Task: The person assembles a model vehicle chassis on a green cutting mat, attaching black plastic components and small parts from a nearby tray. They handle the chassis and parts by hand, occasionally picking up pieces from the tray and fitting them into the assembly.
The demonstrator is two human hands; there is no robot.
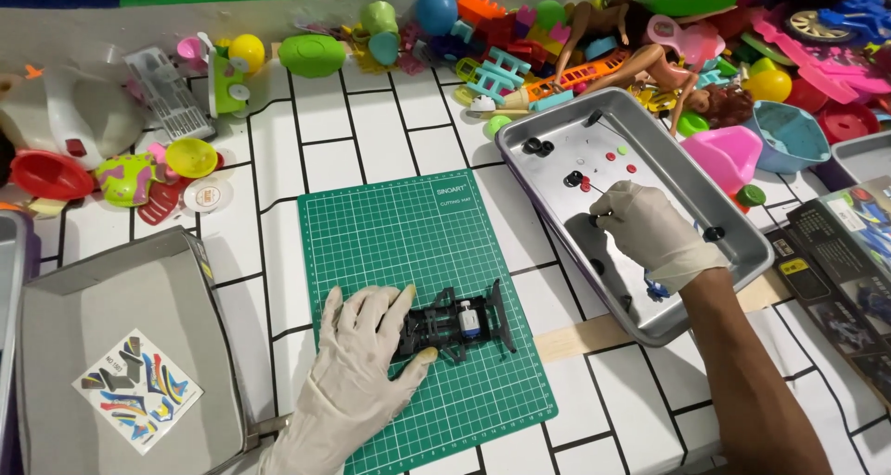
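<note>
My left hand (357,368), in a pale glove, lies flat on the green cutting mat (399,243) with its fingers on the left end of a black toy car chassis (459,322). A small white and blue motor sits in the chassis. My right hand (650,229), also gloved, reaches into the metal tray (557,122) and pinches a small black part with a thin metal rod at its fingertips. Loose small black wheels and red and green bits lie on the tray's floor.
A grey box lid (111,317) with a sticker sheet (137,391) lies at the left. Colourful plastic toys (575,39) crowd the back of the white tiled table. A dark printed box (845,252) sits at the right. A wooden strip (585,334) runs under the tray.
</note>
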